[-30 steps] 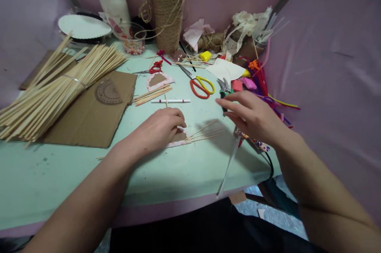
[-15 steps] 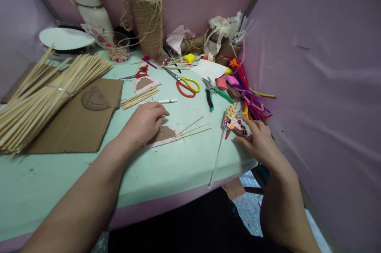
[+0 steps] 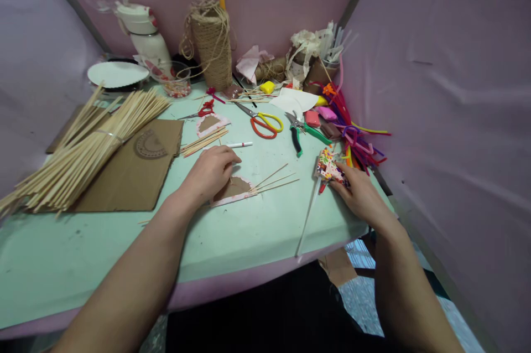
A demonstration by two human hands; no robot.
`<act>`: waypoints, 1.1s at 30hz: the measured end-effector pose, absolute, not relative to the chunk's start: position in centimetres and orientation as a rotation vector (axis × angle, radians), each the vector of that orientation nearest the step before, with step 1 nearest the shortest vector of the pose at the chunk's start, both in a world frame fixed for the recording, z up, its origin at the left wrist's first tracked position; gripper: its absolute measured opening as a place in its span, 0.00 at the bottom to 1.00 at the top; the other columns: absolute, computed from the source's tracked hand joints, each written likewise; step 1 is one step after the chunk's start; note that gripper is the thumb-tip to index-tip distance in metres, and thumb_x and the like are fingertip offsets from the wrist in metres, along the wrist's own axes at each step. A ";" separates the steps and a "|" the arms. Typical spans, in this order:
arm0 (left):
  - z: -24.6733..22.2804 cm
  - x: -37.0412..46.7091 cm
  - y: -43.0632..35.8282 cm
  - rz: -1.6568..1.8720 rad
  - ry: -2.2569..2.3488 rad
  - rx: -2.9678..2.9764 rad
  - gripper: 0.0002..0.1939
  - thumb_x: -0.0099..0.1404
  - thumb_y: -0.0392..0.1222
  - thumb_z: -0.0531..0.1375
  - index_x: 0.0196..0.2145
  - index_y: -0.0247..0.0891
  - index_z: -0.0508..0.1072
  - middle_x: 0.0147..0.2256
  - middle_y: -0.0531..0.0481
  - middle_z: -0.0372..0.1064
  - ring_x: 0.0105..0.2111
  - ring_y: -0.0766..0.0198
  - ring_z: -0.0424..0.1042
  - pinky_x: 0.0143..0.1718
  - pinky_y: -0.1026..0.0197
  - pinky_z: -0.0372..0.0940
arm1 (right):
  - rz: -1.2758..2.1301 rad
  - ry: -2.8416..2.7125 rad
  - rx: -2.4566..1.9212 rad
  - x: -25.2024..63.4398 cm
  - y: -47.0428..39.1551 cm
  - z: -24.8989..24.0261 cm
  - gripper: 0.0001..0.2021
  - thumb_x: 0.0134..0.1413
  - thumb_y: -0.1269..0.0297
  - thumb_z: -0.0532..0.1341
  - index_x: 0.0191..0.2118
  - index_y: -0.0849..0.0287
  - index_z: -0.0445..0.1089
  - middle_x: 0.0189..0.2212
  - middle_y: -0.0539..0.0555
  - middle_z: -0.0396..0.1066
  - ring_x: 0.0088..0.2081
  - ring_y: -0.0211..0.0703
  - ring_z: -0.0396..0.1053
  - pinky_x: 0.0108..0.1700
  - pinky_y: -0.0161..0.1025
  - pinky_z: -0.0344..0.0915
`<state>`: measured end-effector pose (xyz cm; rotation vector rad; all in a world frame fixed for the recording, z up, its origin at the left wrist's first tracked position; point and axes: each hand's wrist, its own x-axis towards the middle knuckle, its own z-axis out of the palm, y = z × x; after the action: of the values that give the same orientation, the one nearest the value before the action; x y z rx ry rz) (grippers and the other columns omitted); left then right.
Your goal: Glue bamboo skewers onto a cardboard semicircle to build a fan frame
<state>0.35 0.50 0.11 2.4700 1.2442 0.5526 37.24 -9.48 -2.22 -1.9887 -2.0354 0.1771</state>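
Note:
My left hand (image 3: 211,171) is closed, its fingers curled above a half-round cardboard piece (image 3: 233,189) with a pale pink edge. Short ends of a thin bamboo stick (image 3: 231,180) show above and below the fingers, which hide its middle. Several thin sticks (image 3: 274,182) fan out from the piece's right end. My right hand (image 3: 360,191) is closed round the handle of a flower-patterned hot glue gun (image 3: 326,164), which lies on the table. From the gun a long translucent glue stick (image 3: 307,221) reaches toward the table's front edge.
Left lies a bamboo stick bundle (image 3: 99,145) on a cardboard sheet (image 3: 124,190). Ahead are scissors (image 3: 265,124), green-handled pliers (image 3: 299,137), a white pen (image 3: 243,145) and another pink-edged piece (image 3: 211,123). Behind stand a twine roll (image 3: 211,46) and a bottle (image 3: 149,43). Pipe cleaners (image 3: 357,140) lie right.
My right hand has moved in onto the glue gun's handle and its fingers have closed round it. My left hand stays over the cardboard piece. The whole view has shifted slightly.

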 end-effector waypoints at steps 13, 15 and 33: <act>0.1 0.4 0.4 0.567 1.195 2.480 0.18 0.60 0.29 0.49 0.39 0.37 0.77 0.42 0.45 0.74 0.45 0.57 0.70 0.48 0.52 0.63 | 0.808 -1.405 -1.561 35.0 -9.9 -0.6 0.12 0.57 0.56 0.58 0.44 0.56 0.69 0.37 0.54 0.72 0.35 0.43 0.68 0.38 0.39 0.66; 0.2 0.4 0.3 0.580 1.200 2.470 0.19 0.59 0.28 0.49 0.39 0.37 0.77 0.43 0.46 0.74 0.46 0.57 0.70 0.48 0.52 0.63 | 0.962 -1.270 -1.418 34.1 -9.7 -0.6 0.08 0.56 0.59 0.57 0.39 0.56 0.68 0.30 0.51 0.68 0.28 0.39 0.64 0.31 0.37 0.62; 1.4 0.0 -4.6 0.750 1.151 2.553 0.14 0.65 0.29 0.52 0.38 0.42 0.76 0.40 0.48 0.74 0.42 0.60 0.70 0.44 0.53 0.58 | 0.947 -1.129 -1.409 31.0 -8.7 -3.0 0.14 0.54 0.53 0.62 0.39 0.58 0.64 0.21 0.43 0.57 0.21 0.34 0.54 0.24 0.35 0.53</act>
<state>-0.01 -4.59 1.39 2.5533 1.1508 0.7495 31.01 -8.70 -3.02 -1.4092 -1.1293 0.9474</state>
